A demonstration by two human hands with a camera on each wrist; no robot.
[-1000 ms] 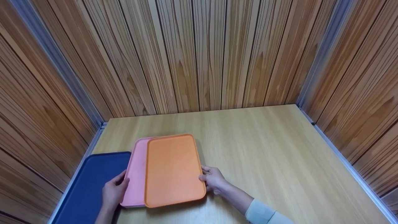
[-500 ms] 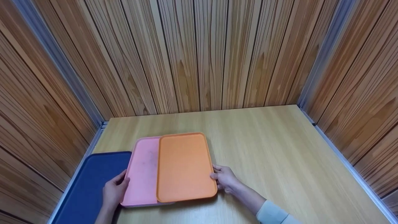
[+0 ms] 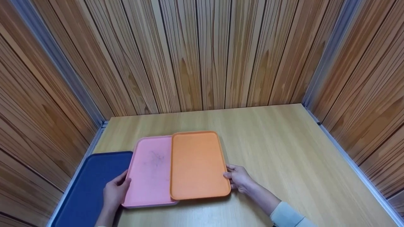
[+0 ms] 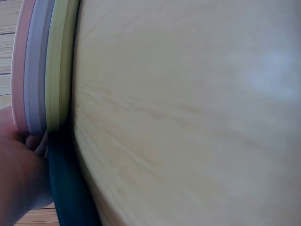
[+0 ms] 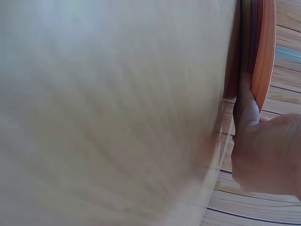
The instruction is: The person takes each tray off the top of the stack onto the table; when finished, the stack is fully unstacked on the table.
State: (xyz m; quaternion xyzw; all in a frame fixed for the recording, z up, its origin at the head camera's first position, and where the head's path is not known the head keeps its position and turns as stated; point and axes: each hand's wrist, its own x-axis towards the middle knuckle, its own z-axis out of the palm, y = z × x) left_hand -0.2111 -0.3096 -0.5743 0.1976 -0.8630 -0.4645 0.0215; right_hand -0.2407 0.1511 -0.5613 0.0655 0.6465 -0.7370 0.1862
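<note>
In the head view, an orange tray (image 3: pixel 200 165) lies tilted over the right part of a pink tray (image 3: pixel 150 176) with dark marks on its surface. My right hand (image 3: pixel 240 178) pinches the orange tray's right edge, thumb on top and fingers beneath. On the pink tray's left edge, my left hand (image 3: pixel 115 190) keeps its grip. Seen from the left wrist, the pink tray rests on a lavender tray (image 4: pixel 36 70) and a yellow tray (image 4: pixel 59 75). How many of these the left fingers reach under is hidden.
A navy blue tray (image 3: pixel 94 183) lies flat on the wooden table (image 3: pixel 284 157) at the left, its right side close against the stack. Wood-panelled walls (image 3: pixel 208 56) with metal corner posts enclose the table at the back and sides.
The right hand has drawn the orange tray to the right and slightly away, uncovering more of the pink tray. The left hand has stayed on the pink tray's edge.
</note>
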